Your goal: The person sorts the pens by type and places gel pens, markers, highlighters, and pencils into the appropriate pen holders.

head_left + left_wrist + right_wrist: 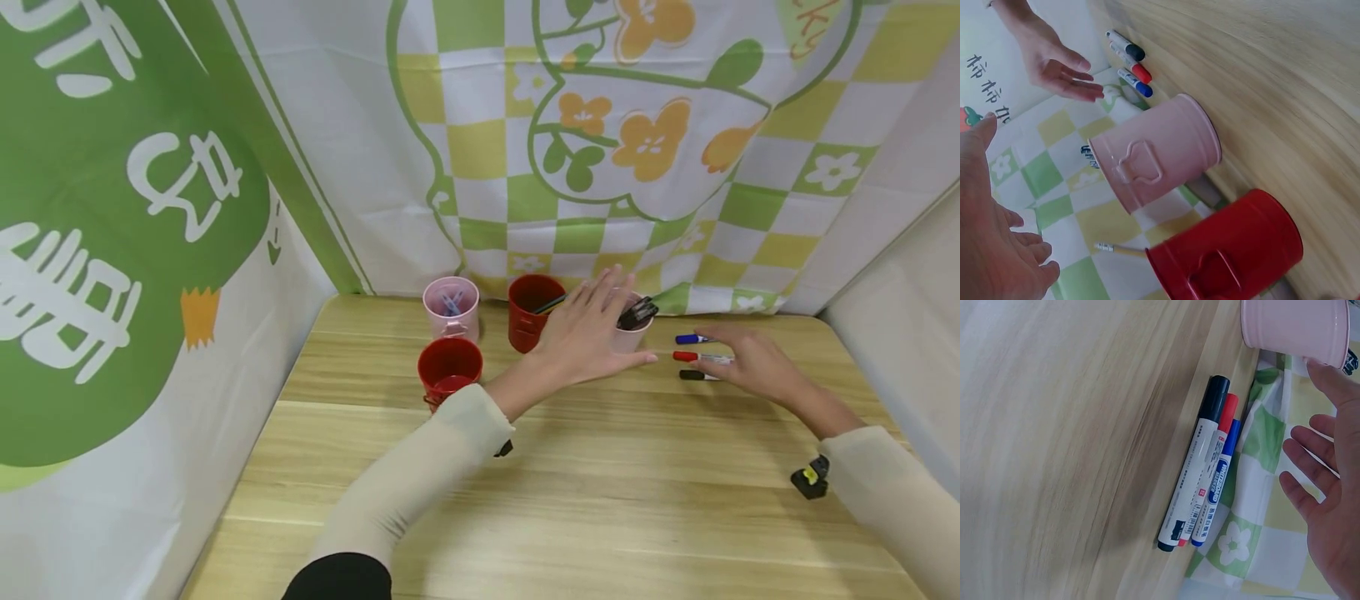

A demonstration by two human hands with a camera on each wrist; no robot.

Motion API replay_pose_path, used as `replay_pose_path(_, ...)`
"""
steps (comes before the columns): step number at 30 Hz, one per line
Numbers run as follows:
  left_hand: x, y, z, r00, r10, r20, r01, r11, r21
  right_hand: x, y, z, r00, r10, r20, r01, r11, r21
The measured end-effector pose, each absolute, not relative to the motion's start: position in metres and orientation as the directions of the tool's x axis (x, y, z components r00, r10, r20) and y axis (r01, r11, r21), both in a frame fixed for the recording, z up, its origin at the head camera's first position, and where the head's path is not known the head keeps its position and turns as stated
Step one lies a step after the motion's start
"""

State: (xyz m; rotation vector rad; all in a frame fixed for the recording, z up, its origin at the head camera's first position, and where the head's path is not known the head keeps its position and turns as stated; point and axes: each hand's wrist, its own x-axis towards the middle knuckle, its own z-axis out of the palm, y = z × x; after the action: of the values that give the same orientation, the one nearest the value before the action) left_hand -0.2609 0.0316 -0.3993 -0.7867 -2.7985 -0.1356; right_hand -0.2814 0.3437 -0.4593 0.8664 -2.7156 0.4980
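Observation:
Three whiteboard markers lie side by side on the table: a blue one [1216, 487], a red one [1225, 415] and a black one [1191, 475]. Above them hovers my right hand [757, 362], fingers relaxed and holding nothing. My left hand [588, 333] is spread with straight fingers over the pink bucket [1160, 150] that holds black pens [637, 312]; in the head view it partly hides that bucket. Left of this hand is a red bucket [525, 325] with pencils [551, 305] leaning in it. The left hand holds nothing.
Another pink bucket [452, 317] with light-coloured items inside stands at the back left. In front of it is a second red bucket [450, 367], partly covered by the left sleeve. A printed cloth [480, 200] hangs along the table's back edge, with a white side wall at right.

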Motion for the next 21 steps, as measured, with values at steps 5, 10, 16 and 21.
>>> replay_pose_path(5,-0.256,0.012,-0.396,-0.823,0.496,0.276,0.531,0.845,0.067,-0.28,0.345,-0.463,-0.777,-0.52,0.354,-0.613,0.754,-0.237)
replay_pose_path(10,-0.255,-0.009,-0.393,-0.818,0.498,0.289,0.533,0.845,0.053,-0.28,0.348,-0.465,-0.777,-0.53,0.341,-0.617,0.749,-0.241)
replay_pose_path(16,-0.258,-0.034,-0.391,-0.804,0.506,0.313,0.547,0.835,0.054,-0.282,0.352,-0.471,-0.781,-0.543,0.309,-0.617,0.747,-0.246)
replay_pose_path(21,-0.261,-0.058,-0.392,-0.779,0.545,0.311,0.58,0.814,0.026,-0.285,0.355,-0.479,-0.744,-0.592,0.309,-0.66,0.721,-0.209)
